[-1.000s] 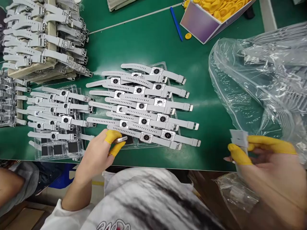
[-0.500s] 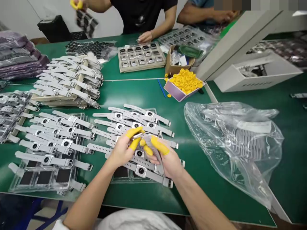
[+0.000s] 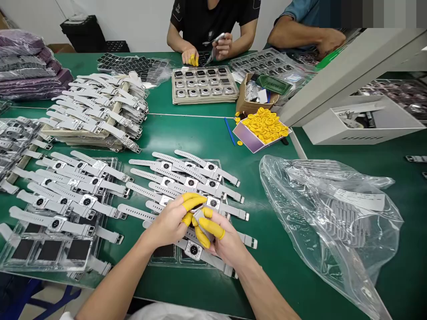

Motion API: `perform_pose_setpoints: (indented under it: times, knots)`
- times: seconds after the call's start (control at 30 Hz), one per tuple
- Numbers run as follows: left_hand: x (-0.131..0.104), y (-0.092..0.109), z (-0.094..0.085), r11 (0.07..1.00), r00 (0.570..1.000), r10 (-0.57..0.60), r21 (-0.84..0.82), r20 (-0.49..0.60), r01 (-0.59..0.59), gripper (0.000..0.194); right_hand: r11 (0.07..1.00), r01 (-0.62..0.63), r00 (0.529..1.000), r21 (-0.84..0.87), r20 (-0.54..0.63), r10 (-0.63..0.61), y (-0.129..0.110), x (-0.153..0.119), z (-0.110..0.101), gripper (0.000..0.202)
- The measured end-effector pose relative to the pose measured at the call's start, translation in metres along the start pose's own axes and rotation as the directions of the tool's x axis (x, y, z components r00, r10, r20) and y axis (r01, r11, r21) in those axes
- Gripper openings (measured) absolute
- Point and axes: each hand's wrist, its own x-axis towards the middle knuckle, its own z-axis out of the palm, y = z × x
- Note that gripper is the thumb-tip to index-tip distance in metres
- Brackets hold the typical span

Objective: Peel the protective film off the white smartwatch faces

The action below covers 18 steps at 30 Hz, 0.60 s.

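My left hand (image 3: 173, 218), with yellow finger covers, pinches a smartwatch body over the middle tray. Against it, my right hand (image 3: 222, 231), also in yellow covers, holds a grey watch strap (image 3: 204, 223); the joint between strap and body is partly hidden by my fingers. Beneath both hands, watches with light grey straps (image 3: 193, 250) lie across a clear plastic tray (image 3: 165, 253), their round sensors facing up. To the left, more strapped watches (image 3: 87, 201) rest on another clear tray (image 3: 50, 262).
A stack of strapped watches (image 3: 100, 106) stands back left. Beyond are a tray of watch bodies (image 3: 205, 84) and a person's hands (image 3: 191, 57). On the right are a box of yellow finger covers (image 3: 265, 126), a clear bag of straps (image 3: 347, 213) and a white box (image 3: 363, 129).
My hands have moved slightly lower in view and turned the watch and strap. The person opposite has brought a yellow-tipped hand down to the table and now holds a watch part up.
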Motion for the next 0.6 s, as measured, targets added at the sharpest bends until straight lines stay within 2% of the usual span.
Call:
perform_pose_setpoints:
  times: [0.1, 0.2, 0.27, 0.4, 0.47, 0.6]
  knots:
    - [0.0002, 0.0013, -0.0002, 0.999, 0.998, -0.025, -0.026, -0.052, 0.024, 0.05, 0.998, 0.024, 0.997, 0.064, -0.075, -0.019, -0.0026, 0.0027, -0.0001, 0.035]
    - [0.0002, 0.0002, 0.0004, 0.997, 0.994, -0.048, -0.068, -0.099, 0.041, 0.045, 0.993, 0.056, 0.99, 0.109, -0.137, -0.041, -0.007, 0.0036, -0.0023, 0.033]
    - [-0.0004, -0.0015, 0.001, 0.998, 0.994, -0.035, -0.053, -0.099, 0.03, 0.046, 0.993, 0.061, 0.993, 0.101, -0.105, -0.05, -0.0081, 0.003, -0.0044, 0.032]
    - [-0.0011, -0.0023, 0.0017, 0.998, 0.999, 0.042, -0.041, -0.027, -0.044, 0.052, 1.0, 0.026, 1.0, 0.007, 0.016, -0.026, -0.0043, 0.002, -0.0058, 0.034]
    - [-0.001, -0.001, 0.0016, 0.997, 0.998, 0.062, -0.048, -0.025, -0.063, 0.051, 0.999, 0.036, 0.999, 0.024, -0.014, -0.036, -0.0027, 0.0025, -0.0058, 0.033]
    - [-0.0014, 0.0006, 0.001, 0.999, 0.996, -0.006, -0.052, -0.087, 0.001, 0.043, 0.99, 0.105, 0.989, 0.094, -0.117, -0.094, -0.004, 0.0026, -0.0077, 0.031]
